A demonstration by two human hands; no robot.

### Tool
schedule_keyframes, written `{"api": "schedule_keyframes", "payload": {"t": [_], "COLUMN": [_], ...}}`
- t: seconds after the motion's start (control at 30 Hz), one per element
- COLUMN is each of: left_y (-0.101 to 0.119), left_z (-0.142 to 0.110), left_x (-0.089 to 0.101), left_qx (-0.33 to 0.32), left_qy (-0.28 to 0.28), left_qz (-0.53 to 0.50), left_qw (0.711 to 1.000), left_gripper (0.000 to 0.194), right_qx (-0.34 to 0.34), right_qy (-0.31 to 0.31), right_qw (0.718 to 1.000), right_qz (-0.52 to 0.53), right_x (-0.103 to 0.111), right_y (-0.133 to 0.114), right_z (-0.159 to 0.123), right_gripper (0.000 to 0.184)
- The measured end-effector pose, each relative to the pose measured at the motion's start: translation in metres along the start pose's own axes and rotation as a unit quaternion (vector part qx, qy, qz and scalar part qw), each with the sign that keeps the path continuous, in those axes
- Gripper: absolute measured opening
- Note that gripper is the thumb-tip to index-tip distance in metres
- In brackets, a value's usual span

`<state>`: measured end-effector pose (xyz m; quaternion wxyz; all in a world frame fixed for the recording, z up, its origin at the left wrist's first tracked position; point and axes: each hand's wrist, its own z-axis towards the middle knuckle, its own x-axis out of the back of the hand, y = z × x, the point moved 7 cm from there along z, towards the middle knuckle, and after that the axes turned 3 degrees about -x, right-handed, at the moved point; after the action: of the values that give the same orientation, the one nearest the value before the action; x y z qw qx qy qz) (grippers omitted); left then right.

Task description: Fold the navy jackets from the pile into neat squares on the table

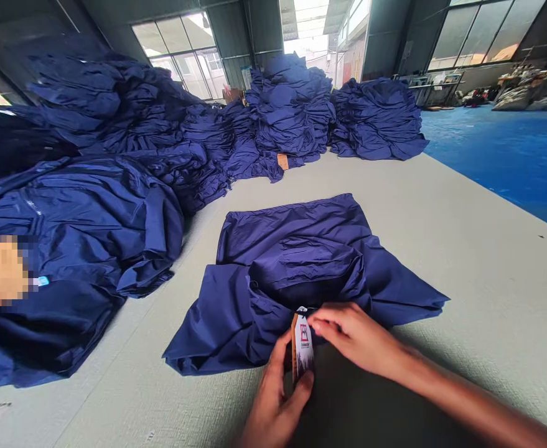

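A navy blue garment lies folded on the grey table in front of me. At its near edge a paper hang tag with a red and white print stands on edge. My left hand pinches the tag's lower part between thumb and fingers. My right hand reaches in from the right, fingers closed on the tag's top where it meets the fabric.
Tall piles of navy garments crowd the table's left side and far end. A blurred patch sits at the left edge. A blue floor runs along the right, with benches and clutter by the far windows.
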<state>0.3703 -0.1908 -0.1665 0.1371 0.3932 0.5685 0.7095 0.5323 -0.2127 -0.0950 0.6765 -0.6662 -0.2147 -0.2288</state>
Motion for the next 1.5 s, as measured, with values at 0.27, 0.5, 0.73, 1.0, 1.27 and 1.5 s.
{"api": "schedule_keyframes", "payload": {"t": [0.27,0.5,0.73,1.0,1.27,1.5], "left_y": [0.023,0.04,0.044,0.034,0.027,0.043], "left_z": [-0.007,0.016,0.064,0.071,0.072,0.068], "left_x": [0.004,0.025,0.037,0.039,0.046,0.04], "left_qx": [-0.063,-0.08,-0.098,-0.069,-0.059,-0.097], "left_qy": [-0.033,0.03,0.057,0.0,0.001,-0.004], "left_qz": [0.154,0.245,0.372,0.439,0.397,0.287], "left_qw": [0.986,0.966,0.921,0.896,0.916,0.953], "left_gripper": [0.06,0.031,0.028,0.011,0.016,0.022], "right_qx": [0.048,0.017,0.004,0.038,0.007,-0.02], "right_qy": [-0.07,-0.02,-0.014,0.062,0.019,-0.048], "right_qw": [0.991,1.0,0.999,0.993,0.999,0.998], "right_qz": [-0.1,-0.014,0.028,-0.088,-0.041,0.043], "right_x": [-0.01,0.004,0.009,0.015,0.015,0.011], "right_y": [0.02,0.028,0.035,0.023,0.028,0.031], "right_z": [0.054,0.058,0.059,0.052,0.055,0.05], "right_gripper": [0.02,0.017,0.016,0.018,0.015,0.019]}}
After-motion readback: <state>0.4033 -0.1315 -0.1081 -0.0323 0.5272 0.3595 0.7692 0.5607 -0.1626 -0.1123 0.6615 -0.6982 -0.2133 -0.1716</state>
